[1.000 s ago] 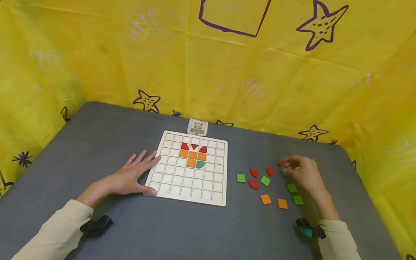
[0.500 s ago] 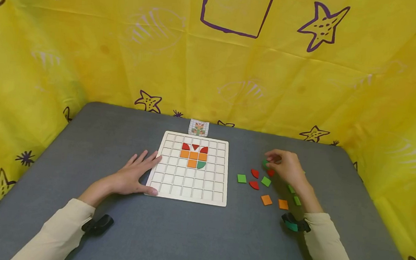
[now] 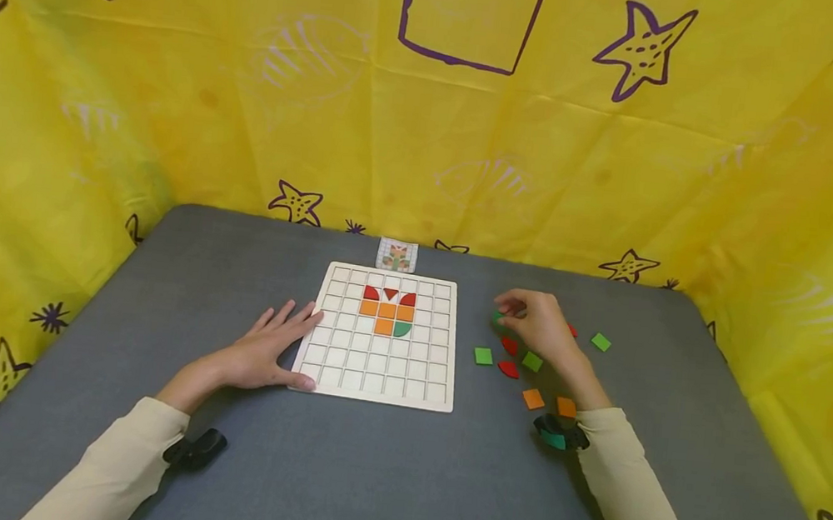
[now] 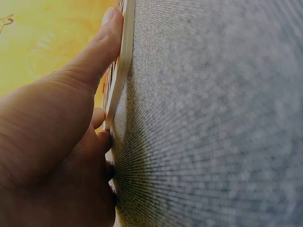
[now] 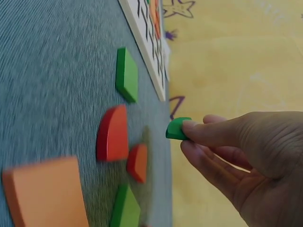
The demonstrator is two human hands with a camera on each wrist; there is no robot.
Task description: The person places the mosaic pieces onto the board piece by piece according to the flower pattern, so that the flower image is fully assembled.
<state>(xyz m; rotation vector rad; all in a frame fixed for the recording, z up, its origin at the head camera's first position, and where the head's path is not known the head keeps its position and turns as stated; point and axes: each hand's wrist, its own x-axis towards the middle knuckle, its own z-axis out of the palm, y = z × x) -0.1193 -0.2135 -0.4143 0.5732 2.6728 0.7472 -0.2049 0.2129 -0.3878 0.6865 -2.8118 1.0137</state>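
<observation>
A pale wooden grid board (image 3: pixel 354 363) lies on the grey table, with red, orange and green pieces set in its upper middle cells. My left hand (image 3: pixel 253 353) rests at its left edge, fingers spread and thumb on the near corner; the thumb (image 4: pixel 102 45) also shows against the board's rim in the left wrist view. My right hand (image 3: pixel 541 326) is right of the board, above the loose pieces. Between thumb and fingertips it pinches a green quarter-circle tile (image 5: pixel 176 128), held off the table. A red quarter-circle tile (image 5: pixel 113 135) lies below that hand.
A small pattern card (image 3: pixel 397 256) lies just beyond the board. Loose on the right are a green square (image 3: pixel 482 356), an orange square (image 3: pixel 533 398) and several other tiles, some partly hidden by my right arm. A yellow patterned cloth (image 3: pixel 429 127) hangs behind the table.
My right hand has moved left from the far right pieces toward the board, carrying the green quarter-circle tile. The left hand and the board have stayed in place.
</observation>
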